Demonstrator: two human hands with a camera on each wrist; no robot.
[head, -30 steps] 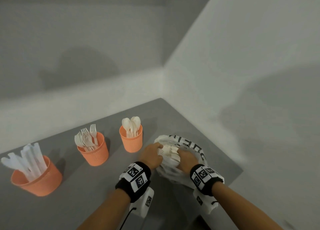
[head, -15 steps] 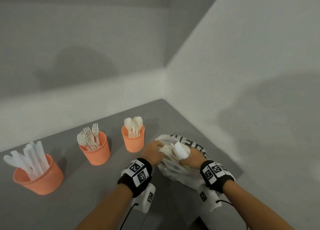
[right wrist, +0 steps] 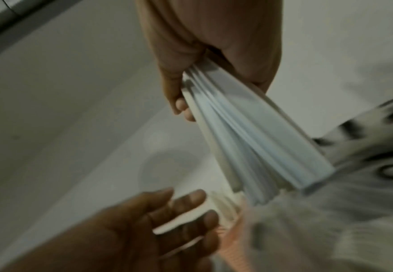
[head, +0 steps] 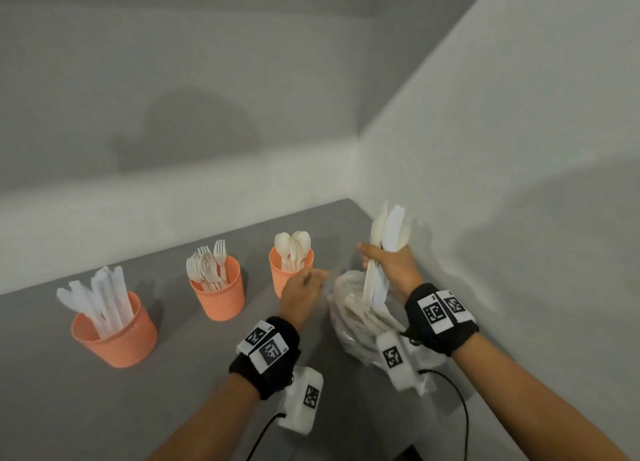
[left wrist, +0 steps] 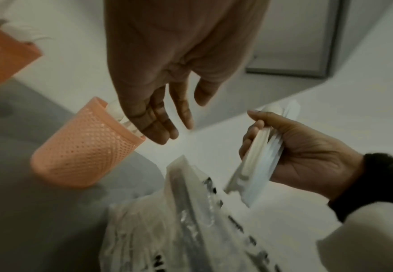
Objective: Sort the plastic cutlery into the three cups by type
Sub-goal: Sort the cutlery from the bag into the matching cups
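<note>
My right hand (head: 388, 270) grips a bundle of white plastic cutlery (head: 386, 249) upright above a crumpled plastic bag (head: 349, 322) that holds more pieces. The same bundle (right wrist: 244, 139) fans out from my fist in the right wrist view. My left hand (head: 304, 287) hovers empty, fingers relaxed, between the bag and the spoon cup (head: 289, 273). Three orange cups stand in a row: one with knives (head: 114, 329) at left, one with forks (head: 218, 294) in the middle, one with spoons at right. In the left wrist view my left hand (left wrist: 167, 127) is beside the spoon cup (left wrist: 83, 149).
The grey table (head: 104, 408) ends at white walls (head: 502, 148) behind and to the right, close to the bag. The table's front right edge lies just beyond my right forearm. Wrist camera units and cables hang under both wrists.
My right hand has lifted a bundle of cutlery up out of the bag. My left hand has let go of the bag and drawn back toward the spoon cup.
</note>
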